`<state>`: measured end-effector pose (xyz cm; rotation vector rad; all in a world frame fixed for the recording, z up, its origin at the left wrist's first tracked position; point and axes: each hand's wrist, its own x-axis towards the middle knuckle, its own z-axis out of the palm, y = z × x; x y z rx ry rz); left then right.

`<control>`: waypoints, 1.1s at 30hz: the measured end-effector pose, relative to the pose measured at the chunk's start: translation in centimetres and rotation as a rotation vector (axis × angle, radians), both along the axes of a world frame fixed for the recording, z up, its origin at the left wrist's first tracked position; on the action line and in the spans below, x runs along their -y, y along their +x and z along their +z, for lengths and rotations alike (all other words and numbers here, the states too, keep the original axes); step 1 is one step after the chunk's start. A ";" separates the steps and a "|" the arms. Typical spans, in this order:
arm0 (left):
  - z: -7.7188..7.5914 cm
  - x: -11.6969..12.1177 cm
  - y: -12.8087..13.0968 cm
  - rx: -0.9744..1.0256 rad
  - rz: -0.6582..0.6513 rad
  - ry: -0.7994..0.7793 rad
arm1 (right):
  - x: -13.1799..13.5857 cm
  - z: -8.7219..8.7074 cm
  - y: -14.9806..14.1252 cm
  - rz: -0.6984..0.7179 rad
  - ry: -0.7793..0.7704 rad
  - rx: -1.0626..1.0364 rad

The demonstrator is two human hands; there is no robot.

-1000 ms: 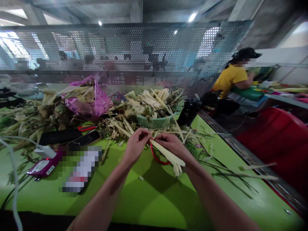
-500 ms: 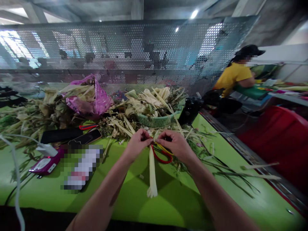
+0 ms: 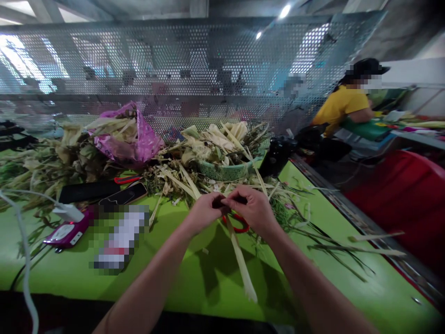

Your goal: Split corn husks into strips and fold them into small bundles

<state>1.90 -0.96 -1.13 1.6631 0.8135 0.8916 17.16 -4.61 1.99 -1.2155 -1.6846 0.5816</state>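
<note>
My left hand [image 3: 205, 211] and my right hand [image 3: 252, 207] meet above the green table [image 3: 181, 273], fingers pinched together on the top end of a long pale leaf strip [image 3: 241, 262]. The strip hangs down from the pinch toward me, its lower end near the table. Red-handled scissors [image 3: 239, 223] lie on the table just under my right hand, partly hidden by it.
A green basket [image 3: 225, 172] heaped with pale leaf strips stands behind my hands. A pink plastic bag [image 3: 130, 139] and leaf heaps fill the back left. Phones [image 3: 121, 195], a pink device [image 3: 66, 232] with a white cable lie left. A person in yellow [image 3: 342, 111] works at right.
The strip went from lying slantwise in my right hand to hanging down from both hands' pinch, and now looks longer and thinner. My hands have drawn closer together.
</note>
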 end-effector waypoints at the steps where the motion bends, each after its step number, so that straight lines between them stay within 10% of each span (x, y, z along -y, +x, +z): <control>1: 0.0 0.0 0.0 0.016 0.000 -0.012 | 0.0 0.1 0.0 0.008 -0.012 -0.022; 11: 1.2 -0.1 -0.3 0.305 0.009 -0.247 | -0.7 0.8 1.6 0.056 -0.204 -0.047; 25: 0.2 -0.7 -0.5 0.289 0.098 -0.238 | -0.4 0.6 1.1 0.102 -0.145 0.157; 33: -0.8 -1.0 -0.2 0.251 0.118 -0.122 | -1.4 -1.1 0.9 0.126 -0.257 -0.095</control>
